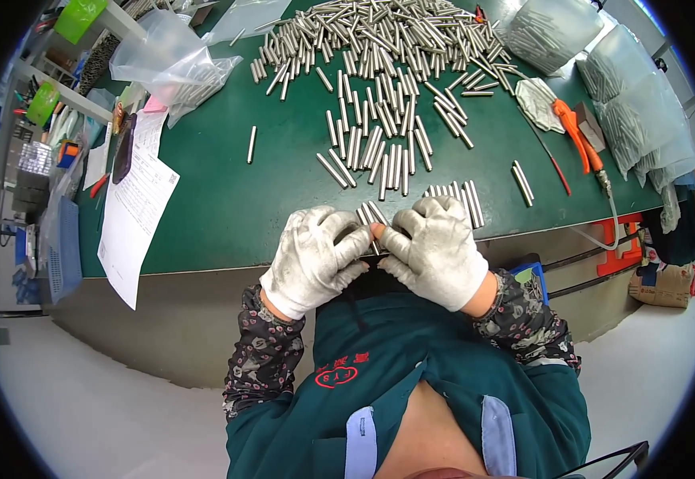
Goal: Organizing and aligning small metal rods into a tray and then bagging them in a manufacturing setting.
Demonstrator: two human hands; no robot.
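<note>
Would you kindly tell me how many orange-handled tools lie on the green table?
1: the orange-handled tool lies on the green table toward its right edge, beside clear plastic bags of metal pins. Others may be hidden under those bags.

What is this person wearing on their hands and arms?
Both hands, left hand and right hand, wear light grey-white work gloves, smudged darker in places. Dark floral-patterned oversleeves with elastic cuffs cover the forearms, over a dark green work jacket bearing a red emblem.
</note>
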